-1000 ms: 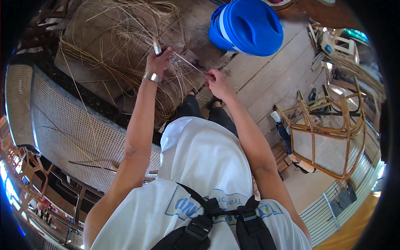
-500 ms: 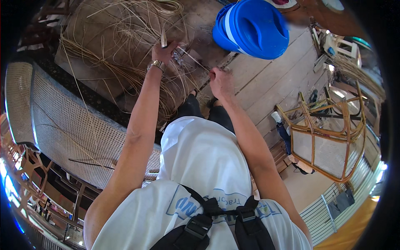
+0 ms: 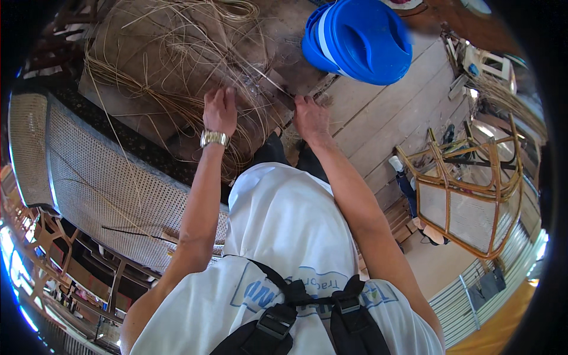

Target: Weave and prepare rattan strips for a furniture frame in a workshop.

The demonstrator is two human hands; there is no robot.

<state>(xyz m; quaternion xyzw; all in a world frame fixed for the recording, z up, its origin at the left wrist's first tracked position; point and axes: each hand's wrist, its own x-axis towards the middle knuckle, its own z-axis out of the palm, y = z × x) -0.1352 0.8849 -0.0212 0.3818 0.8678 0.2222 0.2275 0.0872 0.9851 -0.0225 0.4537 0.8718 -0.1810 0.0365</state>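
My right hand (image 3: 312, 120) is closed, its fingertips on the end of a pale, thin cane strip (image 3: 264, 77). The strip slants up and left across the tangle. My left hand (image 3: 220, 110), with a metal-banded watch (image 3: 214, 139) on the wrist, is beside a bundle of cane strands (image 3: 160, 97). Its fingers are bent and close together, and what they hold, if anything, is hidden. Loose, curling cane strands (image 3: 195, 44) spread over the brown floor covering ahead of both hands.
A blue lidded bucket (image 3: 370, 44) stands ahead on the right, on wooden planks (image 3: 378, 118). Along my left runs a long woven cane panel (image 3: 106, 160). A cane-framed chair (image 3: 467, 201) lies tipped at the right, and a person's leg (image 3: 405, 186) shows beside it.
My left hand has drawn back toward me, and the pale stick-like piece seen at it before no longer shows there. My right hand has shifted slightly left.
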